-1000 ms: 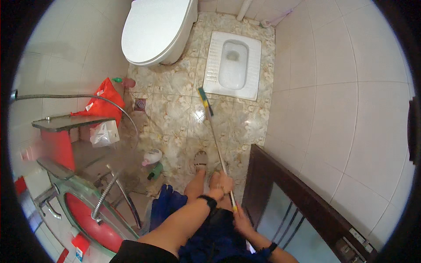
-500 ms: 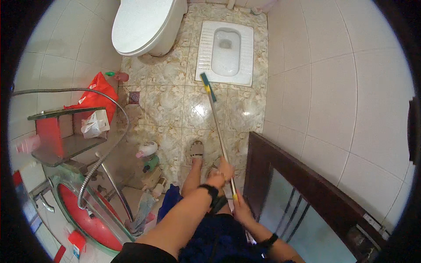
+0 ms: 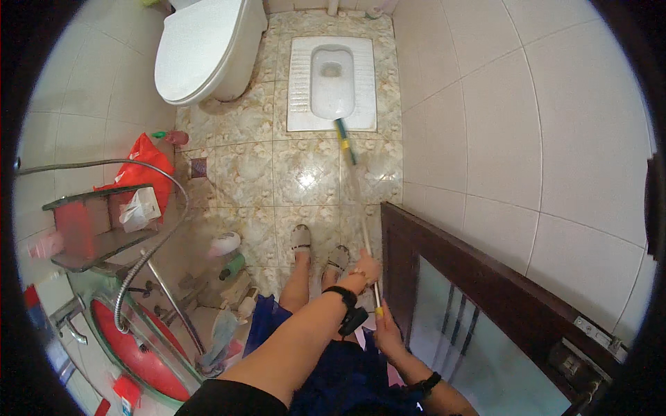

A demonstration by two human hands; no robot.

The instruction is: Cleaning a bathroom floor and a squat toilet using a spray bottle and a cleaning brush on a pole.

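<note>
Now both hands grip the long brush handle (image 3: 361, 208), left hand (image 3: 366, 267) above right hand (image 3: 386, 326), its head (image 3: 341, 130) at the squat toilet's (image 3: 302, 83) near edge, scrubbing underway, next needing a forward push.

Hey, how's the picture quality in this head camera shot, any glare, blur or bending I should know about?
Head view: strong fisheye bending, so the door frame and wall tiles curve toward the dark rim; a bright glare spot sits on the glossy floor tile; the long brush handle looks smeared mid-length; both hands, left hand and right hand, are fairly sharp.
</note>
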